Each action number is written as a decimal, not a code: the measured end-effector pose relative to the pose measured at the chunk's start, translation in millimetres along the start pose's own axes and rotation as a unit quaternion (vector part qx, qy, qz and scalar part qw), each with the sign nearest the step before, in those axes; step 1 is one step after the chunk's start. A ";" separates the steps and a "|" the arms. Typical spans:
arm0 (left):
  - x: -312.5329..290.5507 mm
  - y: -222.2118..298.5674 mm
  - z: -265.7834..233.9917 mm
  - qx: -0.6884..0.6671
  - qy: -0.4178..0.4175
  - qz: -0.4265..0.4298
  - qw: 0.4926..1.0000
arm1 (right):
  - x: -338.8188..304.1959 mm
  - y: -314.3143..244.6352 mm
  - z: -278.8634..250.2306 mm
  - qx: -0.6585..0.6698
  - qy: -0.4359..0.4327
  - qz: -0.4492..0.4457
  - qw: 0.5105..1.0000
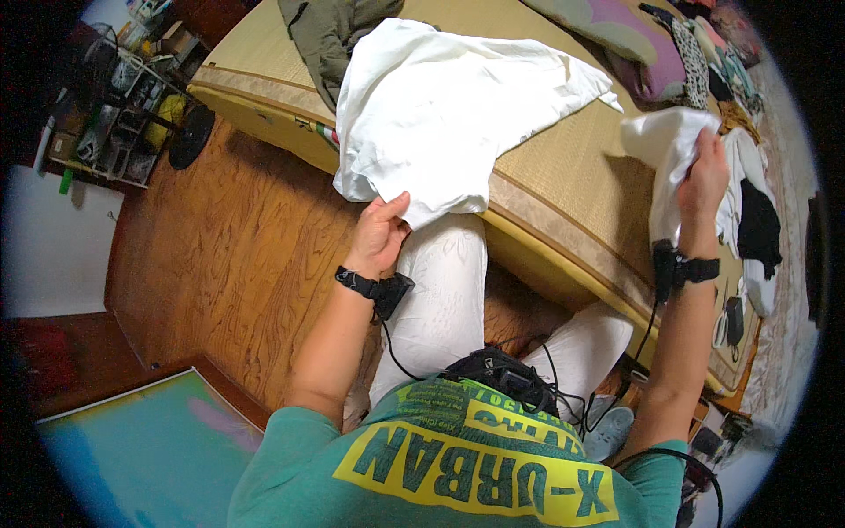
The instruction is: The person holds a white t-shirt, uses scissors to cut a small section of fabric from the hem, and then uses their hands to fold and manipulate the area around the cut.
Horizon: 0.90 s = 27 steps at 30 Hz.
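A large white garment (422,114) is spread over the edge of a bed covered with a woven mat, its near end hanging down above my knee. My left hand (380,233) is closed, pinching its lower left edge between thumb and fingers. Off to the right, my right hand (704,180) is raised over the mat, closed on a bunched white cloth (664,145) that hangs below and to the left of the fingers. A gap shows between this cloth and the large garment; I cannot tell whether the two are joined.
The mat-covered bed (563,180) runs diagonally across the view. An olive garment (321,40) lies behind the white one. Heaped clothes (748,211) and a purple-green blanket (629,44) fill its right side. A cluttered shelf (123,123) stands left on the wooden floor (202,238). Cables (563,387) cross my lap.
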State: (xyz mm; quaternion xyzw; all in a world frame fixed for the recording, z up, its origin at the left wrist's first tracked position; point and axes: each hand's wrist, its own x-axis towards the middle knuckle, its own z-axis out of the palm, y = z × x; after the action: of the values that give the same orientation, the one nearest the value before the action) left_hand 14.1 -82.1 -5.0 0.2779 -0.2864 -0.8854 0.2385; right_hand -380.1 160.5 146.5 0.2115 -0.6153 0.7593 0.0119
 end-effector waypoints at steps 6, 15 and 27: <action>-18.3 29.2 17.4 0.004 -0.030 0.000 1.000 | -25.0 -46.3 158.9 -0.063 -0.262 -0.171 0.948; -9.8 1.7 -3.6 0.071 0.042 -0.039 0.996 | -151.8 44.9 181.0 -0.299 -0.552 -0.316 0.711; -14.2 -7.5 -6.8 -0.010 0.024 -0.055 0.998 | -151.5 58.8 184.6 -0.341 -0.517 -0.411 0.669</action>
State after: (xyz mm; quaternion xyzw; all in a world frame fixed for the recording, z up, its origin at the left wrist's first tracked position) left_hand 26.8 -70.9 -9.4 0.3123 -0.2559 -0.8930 0.1989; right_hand -202.0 9.5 69.3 0.7828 -0.5897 0.1842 0.0745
